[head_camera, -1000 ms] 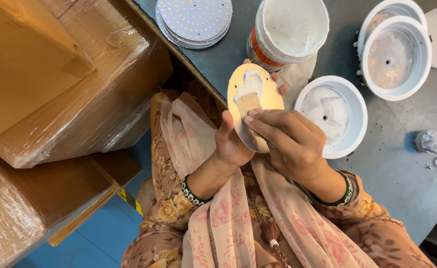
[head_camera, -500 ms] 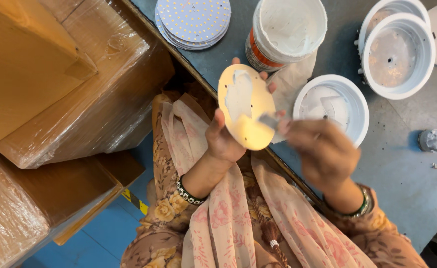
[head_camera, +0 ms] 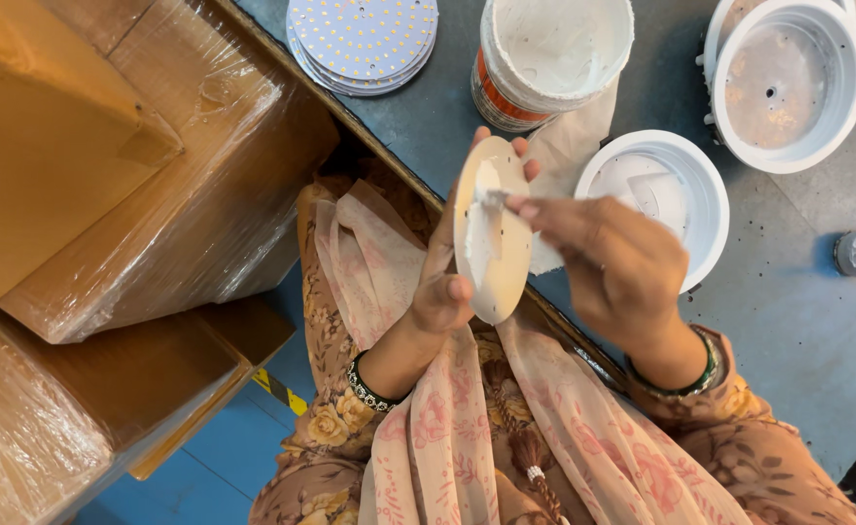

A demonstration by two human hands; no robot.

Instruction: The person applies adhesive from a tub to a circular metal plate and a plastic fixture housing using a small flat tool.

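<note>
Left hand (head_camera: 442,292) clamps the thin, stiff, probably light round disc (head_camera: 491,228) by its rim (paste-smeared, likely slippery) below the tub (head_camera: 549,53), while right hand (head_camera: 612,258) pinches a small spreader (head_camera: 494,197).

Lighting: bright, even, diffuse, from overhead. Shadows: soft, short, seen beneath the white housing (head_camera: 653,199) on the table (head_camera: 807,321). Glare: sheen noted on the plastic-wrapped cartons (head_camera: 156,194) at left; white paste tub (head_camera: 554,53) nearly washed out. Focus: sharp throughout; slight motion blur noted on the right hand (head_camera: 612,267).
</note>
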